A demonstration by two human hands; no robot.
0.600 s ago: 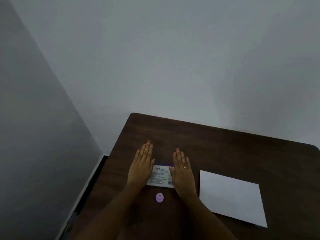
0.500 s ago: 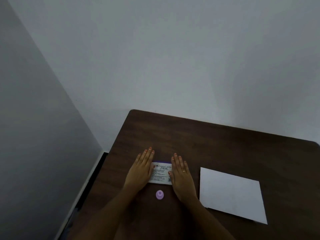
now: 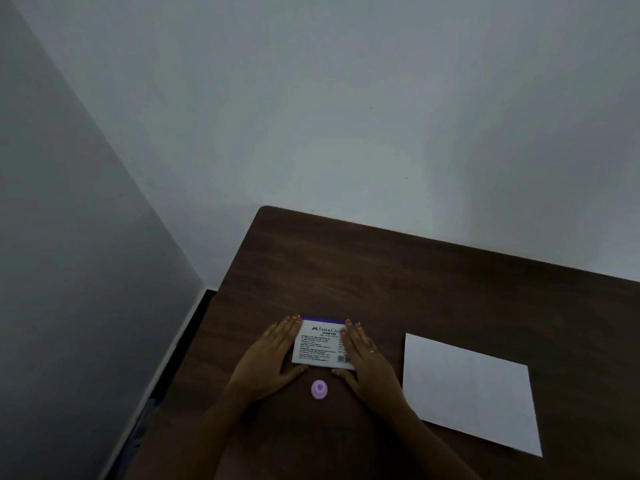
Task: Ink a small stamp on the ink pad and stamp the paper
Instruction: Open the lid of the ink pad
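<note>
Both hands, left (image 3: 268, 362) and right (image 3: 367, 362), flat with fingers spread, flank the shut pad (image 3: 322, 346); lift its lid evenly, stamp (image 3: 319, 389) waits.

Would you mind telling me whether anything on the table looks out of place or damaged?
Nothing stands out. The ink pad lies closed between both hands, the small stamp sits near it, and the paper lies flat and unmarked.

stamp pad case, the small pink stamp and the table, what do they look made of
Stamp pad case: cannot tell; only a white printed label and a purple far edge show, lid shut. Small pink stamp: probably moulded plastic, smooth, uniform colour, rounded knob. Table: dark wood or wood-look laminate, with grain streaks and a matte surface.
</note>
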